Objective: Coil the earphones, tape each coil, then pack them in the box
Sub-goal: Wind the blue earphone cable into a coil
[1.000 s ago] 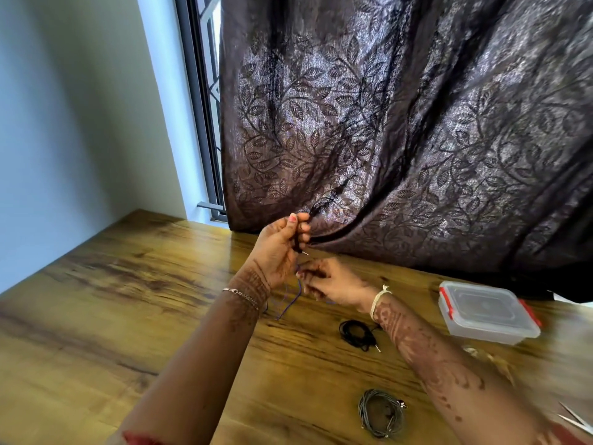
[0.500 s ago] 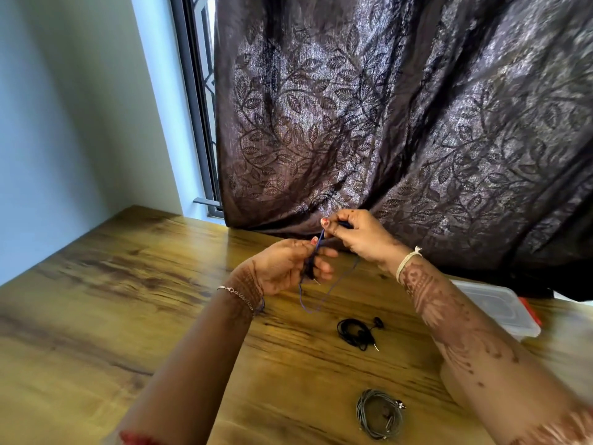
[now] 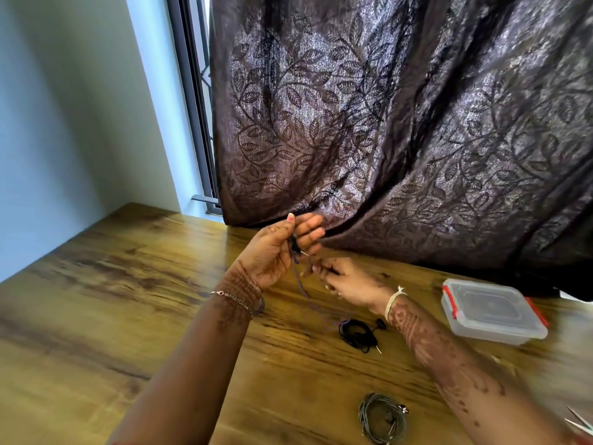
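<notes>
My left hand [image 3: 282, 248] is raised above the wooden table, fingers closed on the wound part of a blue earphone cable [image 3: 303, 292]. The loose cable hangs down toward the table. My right hand [image 3: 345, 282] sits lower and to the right, pinching the same cable. A coiled black earphone [image 3: 357, 335] lies on the table below my right wrist. A coiled grey earphone [image 3: 382, 419] lies nearer to me. The clear plastic box [image 3: 492, 313] with red clips and its lid on stands at the right.
A dark leaf-patterned curtain [image 3: 401, 123] hangs down onto the table's far edge behind my hands. A window frame [image 3: 195, 107] and a pale wall are at the left. Scissor tips [image 3: 580, 423] show at the lower right corner. The wooden table [image 3: 112, 284] stretches left.
My right hand has dropped from above the left hand to below and right of it, drawing the blue cable round. My left hand has lifted slightly.
</notes>
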